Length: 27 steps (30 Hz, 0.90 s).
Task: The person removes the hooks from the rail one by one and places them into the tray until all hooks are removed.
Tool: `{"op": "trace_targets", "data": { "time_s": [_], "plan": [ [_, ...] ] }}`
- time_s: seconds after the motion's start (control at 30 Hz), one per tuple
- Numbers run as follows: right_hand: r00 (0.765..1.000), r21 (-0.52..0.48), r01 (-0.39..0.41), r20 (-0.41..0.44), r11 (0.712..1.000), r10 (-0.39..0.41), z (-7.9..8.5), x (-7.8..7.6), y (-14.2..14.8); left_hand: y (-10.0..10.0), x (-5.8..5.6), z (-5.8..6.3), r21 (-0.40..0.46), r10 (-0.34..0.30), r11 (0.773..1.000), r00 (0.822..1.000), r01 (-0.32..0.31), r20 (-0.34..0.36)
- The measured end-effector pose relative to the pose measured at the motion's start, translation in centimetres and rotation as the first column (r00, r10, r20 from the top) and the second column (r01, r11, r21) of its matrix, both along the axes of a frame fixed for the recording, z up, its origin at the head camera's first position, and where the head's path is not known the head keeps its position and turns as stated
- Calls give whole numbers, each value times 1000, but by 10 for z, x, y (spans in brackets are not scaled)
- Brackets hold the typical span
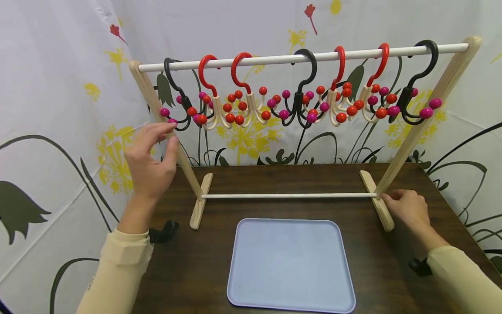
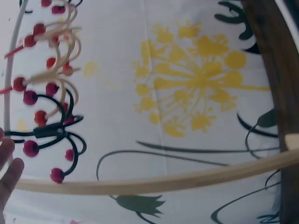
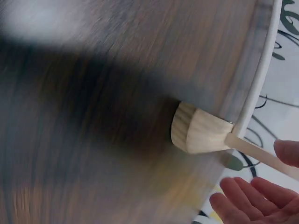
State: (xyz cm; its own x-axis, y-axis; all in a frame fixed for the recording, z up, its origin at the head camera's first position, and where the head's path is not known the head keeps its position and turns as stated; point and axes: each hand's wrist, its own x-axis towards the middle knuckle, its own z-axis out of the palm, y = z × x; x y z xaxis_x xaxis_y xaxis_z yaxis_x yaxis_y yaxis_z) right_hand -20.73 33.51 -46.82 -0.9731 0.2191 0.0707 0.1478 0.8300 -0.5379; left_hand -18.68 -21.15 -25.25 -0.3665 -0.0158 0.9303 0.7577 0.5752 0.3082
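Observation:
My left hand point(image 1: 153, 159) is raised by the rack's left post, thumb and fingers curved apart with nothing between them. Its fingertips appear in front of the leftmost black hook hanger point(image 1: 184, 102), which has magenta balls on its prongs; contact cannot be told. In the left wrist view, the fingers point(image 2: 5, 151) show at the left edge, beside this black hanger point(image 2: 49, 132). Low on the right, my right hand point(image 1: 409, 208) is beside the foot of the wooden rack point(image 1: 408, 139). The right wrist view shows its thumb and fingers point(image 3: 247, 203) spread on either side of the post.
Several red and black hook hangers with red or magenta balls hang along the white top rod point(image 1: 266, 59). A white lower rod point(image 1: 290, 196) joins the feet. A pale blue tray point(image 1: 290, 261) lies on the dark wooden table point(image 1: 188, 270), before a floral curtain point(image 1: 59, 87).

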Motion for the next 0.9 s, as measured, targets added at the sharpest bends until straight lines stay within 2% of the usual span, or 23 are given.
{"op": "trace_targets", "data": {
  "time_s": [0.1,0.2,0.33,0.47,0.57,0.67,0.73,0.8,0.9],
  "plan": [
    [1000,-65,23,-12,998,-24,-6,-7,0,-5,-8,14,30,24,999,998,-25,55],
    [998,-137,42,-30,990,-47,-11,-13,-3,-9,-15,24,26,63,997,987,-68,147],
    [995,-197,56,-75,979,-72,-18,-16,-8,-19,-36,28,-11,106,994,960,-107,258],
    [989,-228,95,-89,969,-118,-24,-20,-11,-29,-58,30,-34,107,994,938,-101,329],
    [985,-244,131,-81,961,-154,-29,-21,-12,-32,-66,34,-44,99,995,905,-89,413],
    [986,-235,133,-67,963,-152,-32,-23,-12,-33,-71,38,-59,99,995,859,-80,502],
    [988,-225,126,-62,966,-143,-32,-23,-12,-32,-73,39,-68,99,995,836,-73,540],
    [991,-202,105,-56,974,-119,-31,-23,-12,-31,-75,40,-72,99,995,827,-70,554],
    [993,-174,89,-55,981,-100,-28,-24,-12,-28,-77,40,-79,113,993,822,-83,558]
  ]
}}
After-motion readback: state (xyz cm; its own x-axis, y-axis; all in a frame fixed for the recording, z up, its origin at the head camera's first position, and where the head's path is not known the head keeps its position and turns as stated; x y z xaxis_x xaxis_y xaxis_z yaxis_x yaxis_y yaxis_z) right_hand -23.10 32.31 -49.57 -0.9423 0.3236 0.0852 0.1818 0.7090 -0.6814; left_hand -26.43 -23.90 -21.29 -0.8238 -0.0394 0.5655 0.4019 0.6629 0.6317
